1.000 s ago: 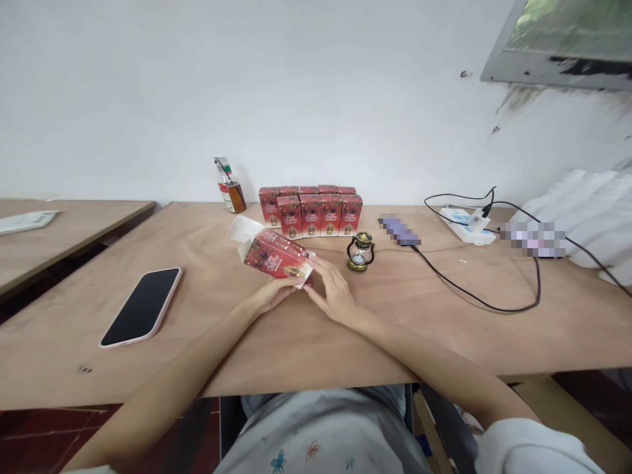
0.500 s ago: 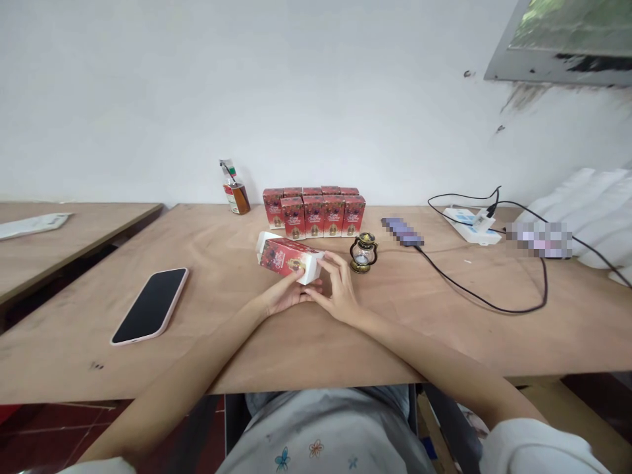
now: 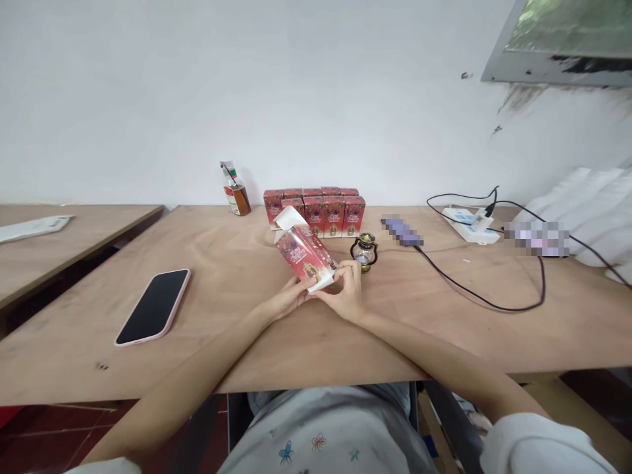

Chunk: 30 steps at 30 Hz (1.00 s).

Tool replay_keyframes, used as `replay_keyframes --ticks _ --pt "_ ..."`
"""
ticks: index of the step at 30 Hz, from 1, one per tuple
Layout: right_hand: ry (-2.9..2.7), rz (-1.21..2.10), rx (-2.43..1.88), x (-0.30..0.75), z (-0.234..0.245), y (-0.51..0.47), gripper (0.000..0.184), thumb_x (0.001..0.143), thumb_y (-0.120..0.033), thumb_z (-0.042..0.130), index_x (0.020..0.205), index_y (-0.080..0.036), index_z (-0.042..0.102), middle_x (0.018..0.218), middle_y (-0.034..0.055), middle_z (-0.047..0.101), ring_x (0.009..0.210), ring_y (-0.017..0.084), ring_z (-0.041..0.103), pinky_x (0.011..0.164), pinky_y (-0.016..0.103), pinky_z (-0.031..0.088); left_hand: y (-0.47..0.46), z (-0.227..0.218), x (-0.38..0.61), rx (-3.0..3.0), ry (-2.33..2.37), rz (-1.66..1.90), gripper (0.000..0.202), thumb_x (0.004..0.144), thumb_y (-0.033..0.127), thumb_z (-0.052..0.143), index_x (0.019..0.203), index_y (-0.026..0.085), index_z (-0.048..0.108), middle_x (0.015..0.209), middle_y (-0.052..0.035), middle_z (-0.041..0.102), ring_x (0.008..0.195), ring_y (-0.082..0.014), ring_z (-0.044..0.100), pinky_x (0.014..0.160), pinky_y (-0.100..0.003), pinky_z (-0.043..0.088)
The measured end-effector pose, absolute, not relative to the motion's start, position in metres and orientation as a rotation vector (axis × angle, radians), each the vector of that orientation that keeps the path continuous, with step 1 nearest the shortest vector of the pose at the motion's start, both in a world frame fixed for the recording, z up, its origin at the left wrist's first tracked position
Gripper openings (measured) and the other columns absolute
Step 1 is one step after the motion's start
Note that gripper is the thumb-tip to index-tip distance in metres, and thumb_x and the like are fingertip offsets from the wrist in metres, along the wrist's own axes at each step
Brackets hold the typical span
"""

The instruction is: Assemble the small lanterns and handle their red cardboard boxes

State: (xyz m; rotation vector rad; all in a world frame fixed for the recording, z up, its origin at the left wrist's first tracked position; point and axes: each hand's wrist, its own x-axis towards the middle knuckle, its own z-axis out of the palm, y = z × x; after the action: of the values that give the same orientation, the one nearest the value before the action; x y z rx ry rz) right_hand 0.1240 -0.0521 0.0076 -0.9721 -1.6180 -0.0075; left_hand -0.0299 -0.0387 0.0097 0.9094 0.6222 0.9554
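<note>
A red printed carton (image 3: 306,253) with white flaps standing out at its far end is tilted between my hands, above the table. My left hand (image 3: 289,297) grips its near lower end, thumb on the printed face. My right hand (image 3: 348,289) has its fingers curled at the near right corner, pressing the white end flap. Just right of that hand stands a small bronze-coloured lantern (image 3: 364,251) with a clear globe. Behind the carton, several matching red boxes (image 3: 334,216) stand upright in two rows, some partly hidden by it.
On the left of the table (image 3: 222,263) lies a phone (image 3: 154,306) in a pink case. A bottle of brown liquid (image 3: 237,196) stands near the wall. To the right are a cabled phone (image 3: 402,232), a white power strip (image 3: 471,225) and a black cable (image 3: 486,304).
The carton has turned so its flapped far end points further up and away, now overlapping the front boxes. My right fingers have curled in more at its near end.
</note>
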Motion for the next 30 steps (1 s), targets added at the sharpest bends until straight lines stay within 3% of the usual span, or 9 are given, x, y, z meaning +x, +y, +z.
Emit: replay_keyframes --ticks 6,14,18,23,30 --pt "-1.582 -0.052 -0.983 0.125 0.006 -0.052 0.042 0.063 -0.042 0.075 0.076 -0.021 0.042 0.09 0.0048 0.044 0.091 0.021 0.049 0.079 0.036 0.043 -0.044 0.013 -0.017 0.959 0.645 1.113 0.051 0.063 0.035 0.077 0.105 0.013 0.06 0.107 -0.0118 0.066 0.099 -0.0256 0.062 0.091 -0.038 0.045" --pt "-1.655 0.216 -0.822 0.125 0.006 -0.045 0.041 0.067 -0.041 0.073 0.071 -0.022 0.036 0.073 -0.0019 0.044 0.068 0.014 0.046 0.062 0.027 0.04 -0.044 0.015 -0.021 1.156 0.893 1.447 0.046 0.051 0.031 0.082 0.089 0.014 0.064 0.09 -0.0063 0.069 0.084 -0.0207 0.063 0.082 -0.032 0.048" --pt "-1.796 0.184 -0.805 0.129 0.007 -0.044 0.032 0.073 -0.041 0.067 0.076 -0.021 0.042 0.082 0.0024 0.047 0.076 0.016 0.048 0.068 0.03 0.044 -0.04 0.013 -0.022 1.038 0.902 1.418 0.049 0.054 0.037 0.08 0.093 0.014 0.061 0.091 -0.007 0.068 0.082 -0.0194 0.063 0.077 -0.031 0.049" --pt "-2.118 0.135 -0.627 0.134 0.007 -0.046 0.025 0.081 -0.035 0.057 0.097 -0.018 0.05 0.1 0.0095 0.053 0.092 0.02 0.053 0.08 0.033 0.049 -0.038 0.015 -0.027 0.916 0.89 1.287 0.048 0.058 0.05 0.074 0.087 0.014 0.059 0.073 -0.0056 0.066 0.062 -0.0174 0.062 0.053 -0.026 0.048" --pt "-2.243 -0.237 -0.581 0.13 0.002 -0.05 0.033 0.083 -0.023 0.049 0.116 -0.016 0.048 0.12 0.015 0.05 0.102 0.022 0.055 0.084 0.035 0.049 -0.035 0.021 -0.035 0.849 0.827 1.128 0.043 0.069 0.056 0.064 0.081 0.015 0.059 0.068 -0.0023 0.064 0.052 -0.0095 0.056 0.049 -0.019 0.046"
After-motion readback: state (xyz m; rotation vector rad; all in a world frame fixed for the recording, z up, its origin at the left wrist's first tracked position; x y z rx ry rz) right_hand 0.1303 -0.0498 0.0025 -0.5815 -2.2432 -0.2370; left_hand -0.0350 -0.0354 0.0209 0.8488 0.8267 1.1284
